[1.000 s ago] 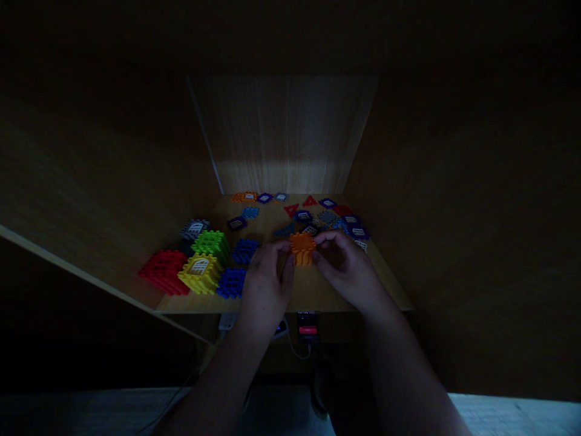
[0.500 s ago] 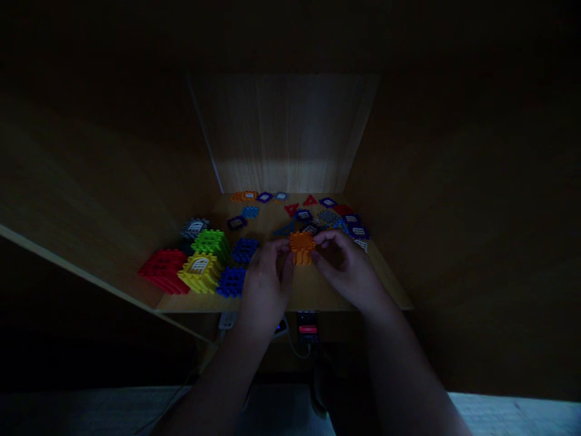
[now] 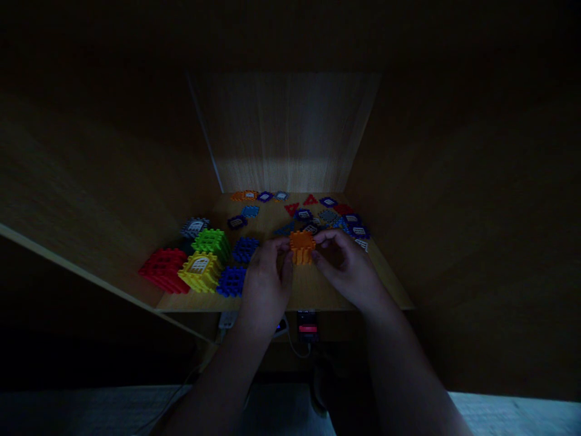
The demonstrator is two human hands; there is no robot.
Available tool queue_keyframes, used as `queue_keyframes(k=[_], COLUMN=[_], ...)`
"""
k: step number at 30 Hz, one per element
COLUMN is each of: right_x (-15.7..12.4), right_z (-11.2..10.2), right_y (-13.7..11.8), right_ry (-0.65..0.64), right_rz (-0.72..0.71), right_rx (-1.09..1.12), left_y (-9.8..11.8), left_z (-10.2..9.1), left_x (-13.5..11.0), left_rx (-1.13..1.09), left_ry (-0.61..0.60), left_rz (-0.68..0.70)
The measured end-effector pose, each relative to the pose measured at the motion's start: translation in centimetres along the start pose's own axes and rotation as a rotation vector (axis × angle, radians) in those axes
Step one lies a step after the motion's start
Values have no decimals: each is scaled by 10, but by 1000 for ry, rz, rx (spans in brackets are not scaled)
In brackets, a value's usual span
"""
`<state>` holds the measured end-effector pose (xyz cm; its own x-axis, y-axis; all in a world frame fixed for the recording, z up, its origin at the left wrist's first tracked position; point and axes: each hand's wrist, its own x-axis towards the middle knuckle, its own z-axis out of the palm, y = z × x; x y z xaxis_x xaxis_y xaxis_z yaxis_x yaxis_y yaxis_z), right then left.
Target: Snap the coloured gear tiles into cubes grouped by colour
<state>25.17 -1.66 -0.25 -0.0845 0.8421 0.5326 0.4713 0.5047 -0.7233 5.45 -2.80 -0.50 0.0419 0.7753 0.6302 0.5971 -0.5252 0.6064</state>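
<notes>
Between my two hands is a stack of orange square building tiles (image 3: 302,247) with notched edges. My left hand (image 3: 267,275) grips its left side, thumb and fingers closed on it. On the right side, my right hand (image 3: 345,263) pinches the same stack with thumb and fingertips. Just left of my left hand stand two blue tile stacks, the nearer one (image 3: 231,282) and the farther one (image 3: 245,249). A yellow stack (image 3: 200,272) topped by a window tile, a green stack (image 3: 211,244) and a red stack (image 3: 164,269) stand farther left.
Loose tiles lie across the back and right of the wooden shelf (image 3: 308,300), among them a red triangle (image 3: 310,200) and purple window tiles (image 3: 358,232). A grey stack (image 3: 195,227) is by the left wall. Below the front edge are a lit phone (image 3: 307,328) and cables.
The orange stack's layers look more evenly lined up than before. Both hands keep nearly the same place, and the other stacks have not moved.
</notes>
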Motion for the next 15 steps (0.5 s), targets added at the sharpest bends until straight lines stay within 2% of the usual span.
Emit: queue_keyframes(k=[15], right_x=[0], right_z=[-1], right_y=[0], right_ry=[-2], right_rz=[0], right_rx=[7], left_y=[-1], left_z=[0], left_x=[0], left_rx=[21], left_ry=[9], left_rz=[34])
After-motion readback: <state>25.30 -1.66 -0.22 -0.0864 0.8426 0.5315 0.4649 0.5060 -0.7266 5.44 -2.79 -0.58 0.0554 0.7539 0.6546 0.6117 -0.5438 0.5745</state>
